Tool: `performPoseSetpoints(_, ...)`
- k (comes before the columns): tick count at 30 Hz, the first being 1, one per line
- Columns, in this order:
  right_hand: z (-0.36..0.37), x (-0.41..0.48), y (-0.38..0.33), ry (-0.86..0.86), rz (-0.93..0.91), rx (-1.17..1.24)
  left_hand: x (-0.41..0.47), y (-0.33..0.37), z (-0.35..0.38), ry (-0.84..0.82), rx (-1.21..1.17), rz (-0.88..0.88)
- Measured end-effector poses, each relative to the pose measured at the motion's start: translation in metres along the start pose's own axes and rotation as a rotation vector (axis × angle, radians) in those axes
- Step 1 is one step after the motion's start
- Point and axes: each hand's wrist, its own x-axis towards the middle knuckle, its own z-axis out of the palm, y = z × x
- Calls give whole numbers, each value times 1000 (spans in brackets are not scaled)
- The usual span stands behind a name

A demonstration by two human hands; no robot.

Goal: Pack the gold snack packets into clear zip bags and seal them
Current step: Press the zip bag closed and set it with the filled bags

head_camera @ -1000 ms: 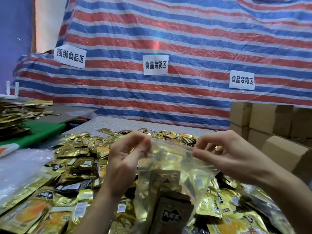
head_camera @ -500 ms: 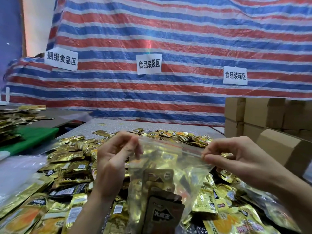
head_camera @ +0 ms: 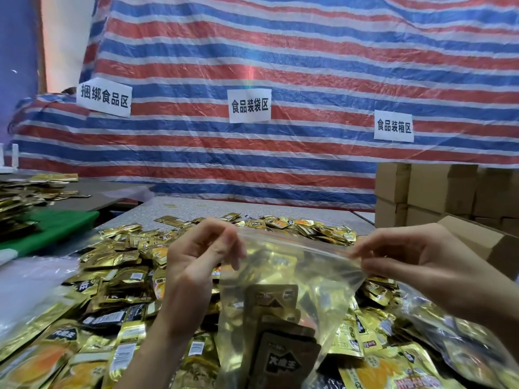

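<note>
The clear zip bag (head_camera: 292,279) hangs between the two hands above the heap of gold snack packets (head_camera: 112,279) that covers the tabletop (head_camera: 213,206). The left hand (head_camera: 193,265) pinches the bag's top left corner, its fingers (head_camera: 224,244) curled close together on the plastic. The right hand (head_camera: 418,268) pinches the top right corner, with thumb and fingers (head_camera: 373,249) narrowed onto the zip strip. The strip, marked by a thin red line, is stretched taut from hand to hand. It runs left to right and sits a little lower at the right end. Whether the strip is pressed closed along its length cannot be told. The bag's body drops from that edge toward the camera, with its mouth upward. Several packets inside the bag (head_camera: 276,321) stand on end, overlapping, with their long sides roughly upright. To the right stand cardboard boxes (head_camera: 441,192). Behind hangs a red, white and blue striped tarp (head_camera: 280,66) with three paper signs (head_camera: 249,105)
</note>
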Motion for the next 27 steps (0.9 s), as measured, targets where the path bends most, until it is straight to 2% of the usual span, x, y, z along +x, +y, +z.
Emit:
performPoseSetpoints(6, 0, -1, -5, 26, -11, 73, 1, -3, -5, 18, -20, -15)
performPoseSetpoints(11, 3, 0, 0, 60, 67, 135, 1, -3, -3, -64, -1, -22)
performPoseSetpoints(15, 13, 2, 1, 25, 144, -9, 0, -2, -1, -107, 62, -20)
performPoseSetpoints(18, 21, 5, -9, 151, 149, -38, 0, 2, 1, -115, 66, -22)
performPoseSetpoints(21, 40, 11, -28, 258, 20, -267, -2, 6, 5, -147, 83, -31)
performPoseSetpoints(24, 65, 25, -50, 178, -118, -471, -4, 8, 9, -151, 88, -52)
performPoseSetpoints(27, 85, 47, -56, 24, -159, -526, -3, 8, 10, -144, 116, -44)
